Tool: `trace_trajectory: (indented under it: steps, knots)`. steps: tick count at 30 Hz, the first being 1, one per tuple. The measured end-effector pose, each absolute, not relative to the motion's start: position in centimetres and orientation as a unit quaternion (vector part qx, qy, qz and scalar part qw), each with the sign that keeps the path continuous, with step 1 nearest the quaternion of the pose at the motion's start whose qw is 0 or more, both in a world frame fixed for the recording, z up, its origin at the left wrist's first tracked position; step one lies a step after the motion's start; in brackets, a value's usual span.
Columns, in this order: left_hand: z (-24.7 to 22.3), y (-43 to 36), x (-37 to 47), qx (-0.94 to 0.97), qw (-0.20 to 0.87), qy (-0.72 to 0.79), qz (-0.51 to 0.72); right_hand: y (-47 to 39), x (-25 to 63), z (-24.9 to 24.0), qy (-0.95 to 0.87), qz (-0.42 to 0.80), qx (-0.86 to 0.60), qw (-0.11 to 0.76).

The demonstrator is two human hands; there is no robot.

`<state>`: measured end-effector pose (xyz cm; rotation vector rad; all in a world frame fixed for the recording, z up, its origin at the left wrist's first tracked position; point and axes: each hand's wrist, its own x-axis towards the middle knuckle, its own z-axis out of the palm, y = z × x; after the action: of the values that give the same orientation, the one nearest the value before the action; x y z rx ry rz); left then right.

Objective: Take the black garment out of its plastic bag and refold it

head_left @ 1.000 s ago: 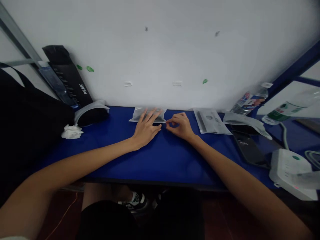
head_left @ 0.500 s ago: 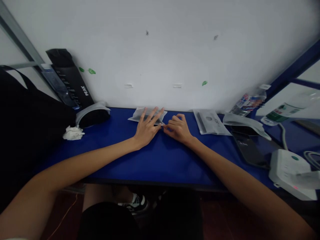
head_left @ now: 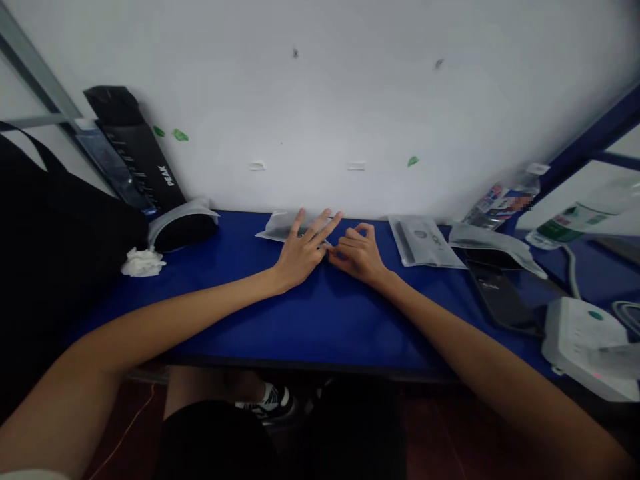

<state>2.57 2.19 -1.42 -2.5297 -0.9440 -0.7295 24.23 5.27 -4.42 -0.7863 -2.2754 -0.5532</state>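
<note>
Bench [head_left: 280, 320]: pouch [head_left: 280, 227] at 12 o'clock against the wall, under my left hand [head_left: 301, 250]; my right hand [head_left: 357, 254] touching it at 1 o'clock. Second pouch [head_left: 423, 240] at 2 o'clock, phone [head_left: 500, 297] beyond it. Tissue [head_left: 143, 262] at 10 o'clock.

Head camera looks forward-down, close over the blue table [head_left: 310, 320].

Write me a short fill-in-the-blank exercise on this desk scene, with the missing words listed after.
1. The left hand lies with spread fingers on a clear plastic ___.
2. The right hand is curled with its fingertips beside the ___ hand.
3. The crumpled tissue on the desk is ___ in colour.

Missing words: pouch; left; white
</note>
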Motion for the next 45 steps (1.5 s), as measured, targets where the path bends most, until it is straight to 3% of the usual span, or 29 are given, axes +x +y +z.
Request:
trace_trajectory:
  steps: [12,24,36,45]
  knots:
    - [-2.3,3.2,2.2,-0.897,0.139,-0.37,-0.198,5.2,24.3,-4.6,-0.863,-0.175,-0.309,0.361]
    - [-2.5,2.5,1.5,-0.902,0.167,-0.365,-0.159,3.8,24.8,-5.1,-0.845,-0.029,-0.371,0.383]
    - [-3.6,3.3,1.1,-0.876,0.228,-0.326,-0.274,3.0,24.2,-4.2,-0.84,-0.069,-0.342,0.414]
    - [-3.9,3.6,1.0,-0.875,0.195,-0.322,-0.305,3.1,24.1,-4.6,-0.838,-0.046,-0.355,0.412]
